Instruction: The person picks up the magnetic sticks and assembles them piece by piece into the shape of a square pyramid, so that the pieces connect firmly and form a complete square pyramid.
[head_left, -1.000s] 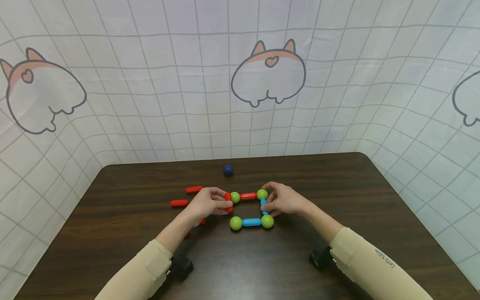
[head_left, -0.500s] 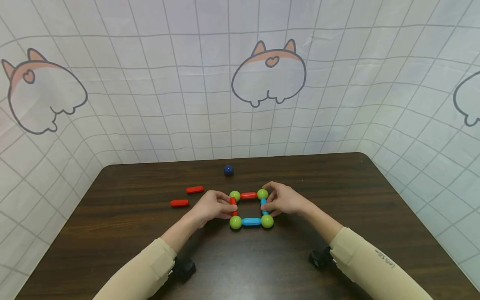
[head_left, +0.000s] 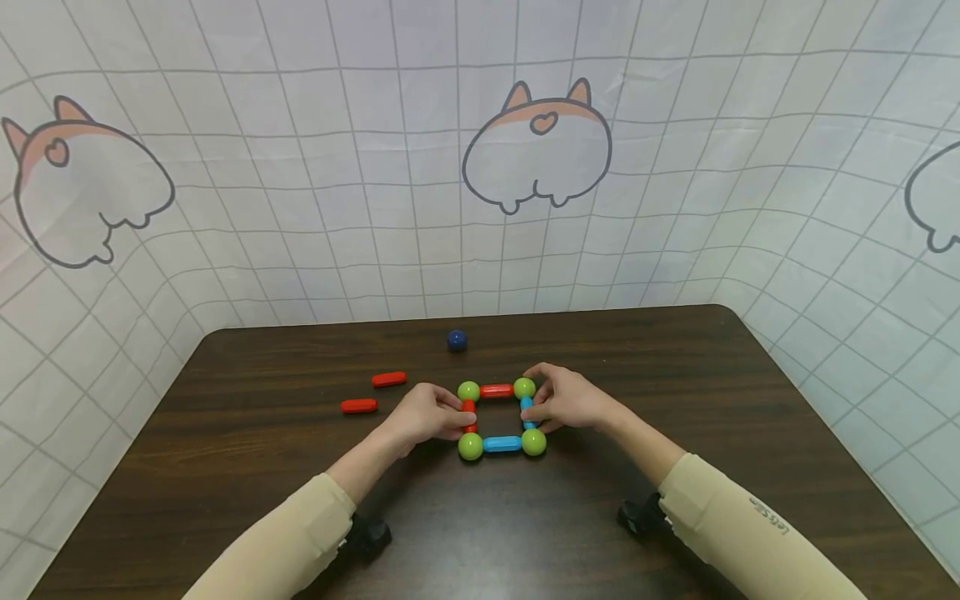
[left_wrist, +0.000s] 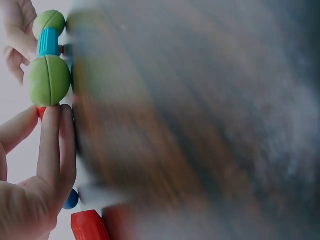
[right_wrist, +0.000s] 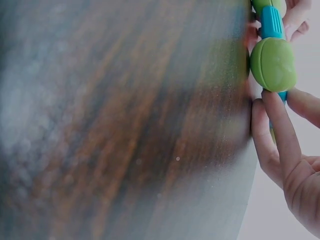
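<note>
A square of rods and green balls lies on the dark table (head_left: pixel 525 533): a red rod (head_left: pixel 496 390) at the back, a blue rod (head_left: pixel 502 443) at the front, green balls (head_left: pixel 470 447) at the corners. My left hand (head_left: pixel 431 414) pinches the red rod (head_left: pixel 469 415) on the square's left side. My right hand (head_left: pixel 566 400) pinches the blue rod (head_left: pixel 527 412) on the right side, beside the far-right ball (head_left: pixel 524 387). In the left wrist view my fingers (left_wrist: pixel 55 145) touch a red rod end under a green ball (left_wrist: pixel 48 80). In the right wrist view fingers (right_wrist: pixel 277 135) sit against a green ball (right_wrist: pixel 272 64).
Two loose red rods (head_left: pixel 389 379) (head_left: pixel 358 406) lie left of the square. A dark blue ball (head_left: pixel 457 339) sits near the table's far edge. A white grid-patterned cloth (head_left: pixel 315 167) walls the table on three sides.
My left hand has swung the red rod from beside the back-left ball down into the square's left side, closing the gap between the two left balls. The right hand has stayed put.
</note>
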